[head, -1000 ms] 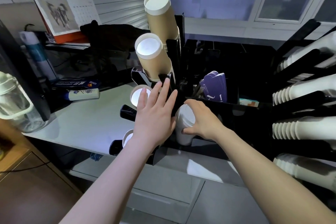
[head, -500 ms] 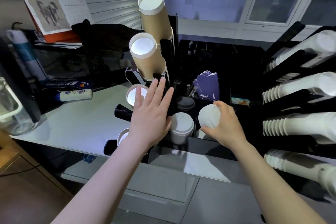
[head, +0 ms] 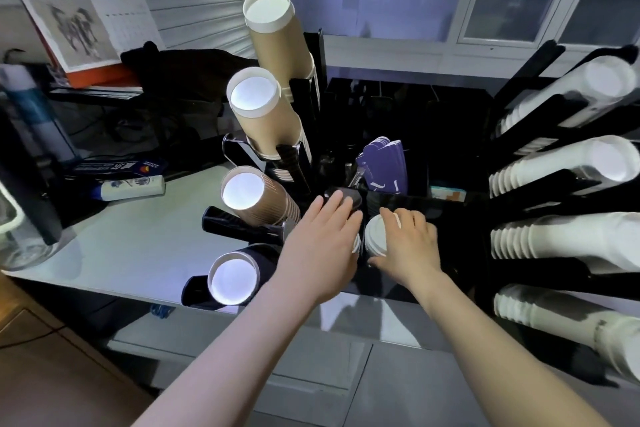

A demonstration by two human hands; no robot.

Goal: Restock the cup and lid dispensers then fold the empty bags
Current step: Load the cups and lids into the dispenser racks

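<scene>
A black dispenser rack [head: 304,107] holds stacks of brown paper cups [head: 266,114] that point up and left. On the right, stacks of white cups [head: 568,239] lie in black slots. Between them is a black lid compartment [head: 398,281]. My right hand [head: 407,246] grips a stack of white lids [head: 375,236] standing in that compartment. My left hand [head: 322,246] lies flat, fingers together, over another white lid stack of which only an edge [head: 356,246] shows. A dark lid [head: 349,198] sits just beyond my left fingertips.
Purple sleeves [head: 384,163] stand in a bin behind the lids. A white tube [head: 131,185] lies on the white counter [head: 138,246]. A desk calendar [head: 86,28] and dark cloth [head: 190,69] sit at the back left. A clear jar [head: 14,236] stands at the left edge.
My right hand brought its white lid stack left and down into the compartment. My left hand slid right and lowered over the neighbouring lid stack, which it now hides.
</scene>
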